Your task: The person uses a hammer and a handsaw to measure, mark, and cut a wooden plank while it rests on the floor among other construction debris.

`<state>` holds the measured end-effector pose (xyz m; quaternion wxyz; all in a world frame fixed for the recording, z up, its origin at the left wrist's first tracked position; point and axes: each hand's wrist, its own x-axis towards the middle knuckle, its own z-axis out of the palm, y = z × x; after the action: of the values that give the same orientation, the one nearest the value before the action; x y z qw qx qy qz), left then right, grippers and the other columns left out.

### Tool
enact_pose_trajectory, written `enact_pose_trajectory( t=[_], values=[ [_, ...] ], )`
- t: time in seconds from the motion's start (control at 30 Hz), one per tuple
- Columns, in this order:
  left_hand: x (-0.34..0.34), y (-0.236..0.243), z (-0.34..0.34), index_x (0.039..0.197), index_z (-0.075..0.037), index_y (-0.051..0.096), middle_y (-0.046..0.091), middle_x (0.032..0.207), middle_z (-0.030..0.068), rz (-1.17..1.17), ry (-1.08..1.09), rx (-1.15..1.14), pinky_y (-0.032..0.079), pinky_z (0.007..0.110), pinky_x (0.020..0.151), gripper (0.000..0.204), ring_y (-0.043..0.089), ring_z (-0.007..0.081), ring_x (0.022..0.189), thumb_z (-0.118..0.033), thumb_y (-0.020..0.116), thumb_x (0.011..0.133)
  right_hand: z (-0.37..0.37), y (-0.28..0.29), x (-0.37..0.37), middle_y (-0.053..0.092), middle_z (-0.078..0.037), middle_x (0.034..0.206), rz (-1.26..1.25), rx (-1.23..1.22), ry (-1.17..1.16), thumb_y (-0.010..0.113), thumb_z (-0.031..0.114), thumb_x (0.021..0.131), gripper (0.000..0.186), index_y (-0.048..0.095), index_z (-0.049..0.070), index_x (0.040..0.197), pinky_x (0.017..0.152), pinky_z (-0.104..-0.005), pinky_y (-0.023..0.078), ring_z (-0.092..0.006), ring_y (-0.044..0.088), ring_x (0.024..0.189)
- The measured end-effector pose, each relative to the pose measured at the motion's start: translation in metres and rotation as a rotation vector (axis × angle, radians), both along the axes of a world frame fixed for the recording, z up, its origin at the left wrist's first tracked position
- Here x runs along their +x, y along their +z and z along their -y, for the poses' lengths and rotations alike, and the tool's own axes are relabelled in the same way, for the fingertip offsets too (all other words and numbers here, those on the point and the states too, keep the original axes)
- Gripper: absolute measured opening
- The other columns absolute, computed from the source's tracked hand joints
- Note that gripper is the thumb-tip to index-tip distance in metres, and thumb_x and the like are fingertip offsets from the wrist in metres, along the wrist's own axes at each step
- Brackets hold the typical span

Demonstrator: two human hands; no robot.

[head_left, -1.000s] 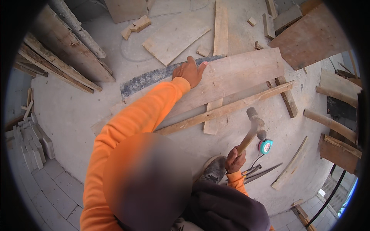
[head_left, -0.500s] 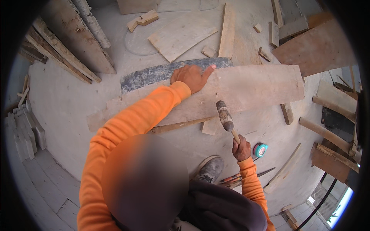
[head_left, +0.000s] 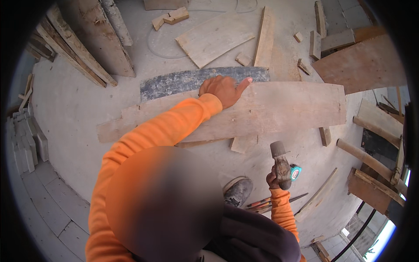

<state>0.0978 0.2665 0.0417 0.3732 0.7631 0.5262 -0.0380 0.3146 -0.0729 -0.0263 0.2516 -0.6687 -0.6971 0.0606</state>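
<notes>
A long, pale plywood board point(head_left: 288, 105) lies across the middle, with a dark grey, worn strip of board point(head_left: 170, 83) along its far edge. My left hand point(head_left: 223, 91) rests at this edge, fingers curled over it and thumb stretched to the right. To the right of my shoe, my right hand point(head_left: 272, 178) is closed round the handle of a hammer point(head_left: 281, 163). The hammer's head is lifted off the board's near side and hides part of that hand. What the left fingertips touch is hidden.
A teal tape measure point(head_left: 295, 172) lies behind the hammer. Slim tools point(head_left: 262, 203) lie beside my shoe point(head_left: 238, 192). Under the plywood, wood blocks point(head_left: 325, 136) stick out. Planks point(head_left: 100, 35) lean at the far left; a plywood sheet point(head_left: 362, 63) and scraps crowd the right.
The hammer has come up and back from the plywood, toward me and to the right, with my right hand. My left hand keeps its place on the board; the view has shifted slightly.
</notes>
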Motion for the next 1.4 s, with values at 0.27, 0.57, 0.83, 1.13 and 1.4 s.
enact_pose_trajectory(
  t=[0.27,0.57,0.83,1.13,1.4],
  values=[
    [-0.004,-0.010,0.014,0.070,0.000,0.071,0.066,0.067,0.0208,0.079,0.047,0.193,0.051,0.049,0.072,0.082,0.066,0.0372,0.070,-0.071,0.038,0.096,-0.034,0.033,-0.026,0.055,-0.013,0.070,0.040,-0.140,-0.178,0.067,0.008,0.082,0.017,0.056,0.001,0.094,0.048,-0.0398,0.046,-0.0323,0.057,0.055],
    [-0.008,-0.002,0.011,0.070,-0.001,0.069,0.067,0.071,0.0195,0.042,0.032,0.131,0.050,0.048,0.074,0.082,0.066,0.0355,0.072,-0.071,0.035,0.097,-0.025,0.031,-0.003,0.051,-0.012,0.066,0.078,-0.055,0.145,0.072,0.012,0.077,0.021,0.056,0.002,0.085,0.046,-0.0389,0.043,-0.0319,0.052,0.050],
    [-0.008,0.012,0.008,0.070,-0.002,0.069,0.069,0.075,0.0184,-0.001,0.024,0.072,0.049,0.047,0.078,0.081,0.067,0.0349,0.076,-0.071,0.035,0.097,-0.011,0.033,-0.009,0.049,-0.012,0.064,0.036,0.047,0.236,0.071,0.009,0.073,0.022,0.054,0.002,0.085,0.046,-0.0389,0.043,-0.0295,0.052,0.050],
    [-0.010,0.002,0.011,0.066,-0.003,0.067,0.066,0.068,0.0170,0.059,0.070,0.224,0.049,0.047,0.068,0.080,0.065,0.0327,0.067,-0.070,0.037,0.097,-0.002,0.015,-0.001,0.058,-0.015,0.071,0.123,-0.108,0.002,0.070,0.008,0.083,0.022,0.057,-0.002,0.097,0.050,-0.0413,0.049,-0.0324,0.061,0.056],
    [-0.010,0.003,0.023,0.062,-0.003,0.063,0.062,0.059,0.0184,0.090,0.056,0.228,0.048,0.047,0.058,0.078,0.060,0.0341,0.056,-0.069,0.042,0.096,-0.013,0.057,-0.031,0.049,-0.011,0.065,-0.022,-0.015,0.163,0.072,0.009,0.073,0.023,0.054,0.001,0.087,0.047,-0.0404,0.044,-0.0300,0.053,0.052]
  ],
)
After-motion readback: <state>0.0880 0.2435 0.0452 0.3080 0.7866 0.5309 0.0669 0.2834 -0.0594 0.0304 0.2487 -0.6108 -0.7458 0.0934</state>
